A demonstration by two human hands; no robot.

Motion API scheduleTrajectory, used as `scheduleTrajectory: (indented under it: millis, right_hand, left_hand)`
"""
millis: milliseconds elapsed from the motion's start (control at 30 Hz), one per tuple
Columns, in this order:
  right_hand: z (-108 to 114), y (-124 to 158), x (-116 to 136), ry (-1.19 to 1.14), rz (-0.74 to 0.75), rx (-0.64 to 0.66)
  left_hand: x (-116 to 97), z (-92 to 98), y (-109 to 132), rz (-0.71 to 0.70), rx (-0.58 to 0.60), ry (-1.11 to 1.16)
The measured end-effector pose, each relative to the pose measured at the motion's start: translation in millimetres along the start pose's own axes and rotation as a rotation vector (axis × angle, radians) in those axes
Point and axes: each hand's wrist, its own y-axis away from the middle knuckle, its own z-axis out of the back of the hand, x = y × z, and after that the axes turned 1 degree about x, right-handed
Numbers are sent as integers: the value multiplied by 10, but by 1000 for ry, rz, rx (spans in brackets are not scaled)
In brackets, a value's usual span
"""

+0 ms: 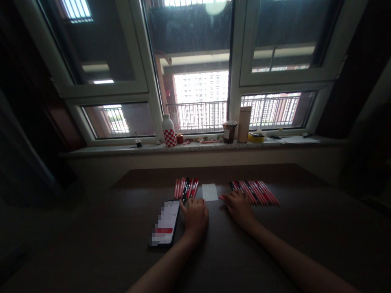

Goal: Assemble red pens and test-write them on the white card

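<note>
My left hand [195, 215] rests palm down on the table, between the phone [166, 224] and the white square of paper [209, 192]. Its fingers are bent, and a small pink bit shows between thumb and forefinger; what it is I cannot make out. Just beyond it lies a row of red, pink and black pens [186, 188]. My right hand [240, 206] is closed at the near left side of a second, longer row of pens [256, 192], covering some lower ends. A pink pen's end [221, 197] pokes out from its fingertips towards the paper.
The dark table [122, 219] reaches to the wall below a window. On the sill [122, 149] stand a red-checked white bottle [169, 132], a small red jar [179, 139], a drink cup [229, 132], a tall tan flask [244, 125] and a yellow roll [255, 137].
</note>
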Motion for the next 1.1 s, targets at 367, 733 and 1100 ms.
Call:
scheduleTrajectory:
  millis: [367,733,1100]
  right_hand:
    - [-20,-3,-1,-61,48,31]
    - [-9,-12,1,-111,34,20]
    - [9,-1,5,-97,73,41]
  left_hand:
    - [-7,26,8,-15,31,21]
    - [-31,81,5,-56,22,88]
    - [-8,27,20,-198,160,234]
